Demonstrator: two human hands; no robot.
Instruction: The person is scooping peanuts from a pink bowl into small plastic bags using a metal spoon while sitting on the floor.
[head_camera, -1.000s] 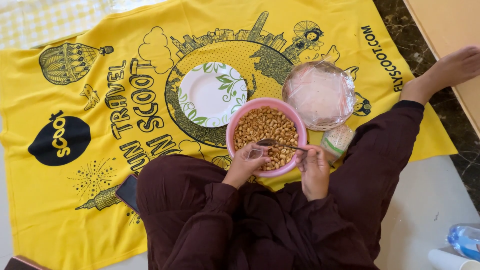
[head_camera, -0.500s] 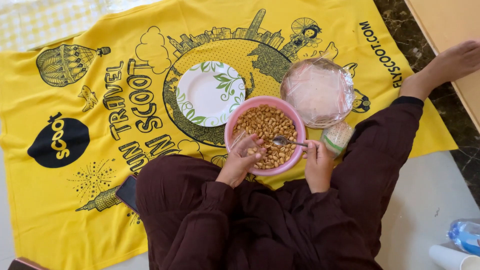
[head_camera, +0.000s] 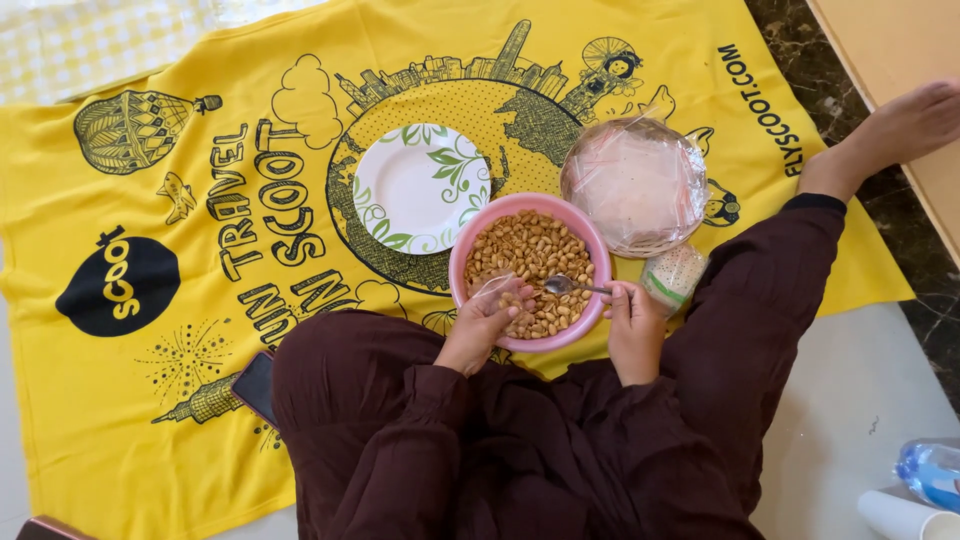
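From the head camera, a person sits on the floor with a yellow cloth spread out in front. A pink bowl full of peanuts rests on the cloth, just in front of the person's lap.

The right hand has its fingers closed around the handle of a small metal spoon. The spoon lies almost flat and sideways. Its round scoop end points to the left, over the peanuts, and its thin handle runs back to the right hand. The spoon looks shiny and grey.

The left hand pinches a little clear plastic bag at the near side of the bowl, just beside the spoon's scoop. The bag is see-through and crinkly.

A white paper plate with green leaves lies just behind the bowl. A round basket with clear bags sits to the right of it. A dark phone peeks out by the left knee.
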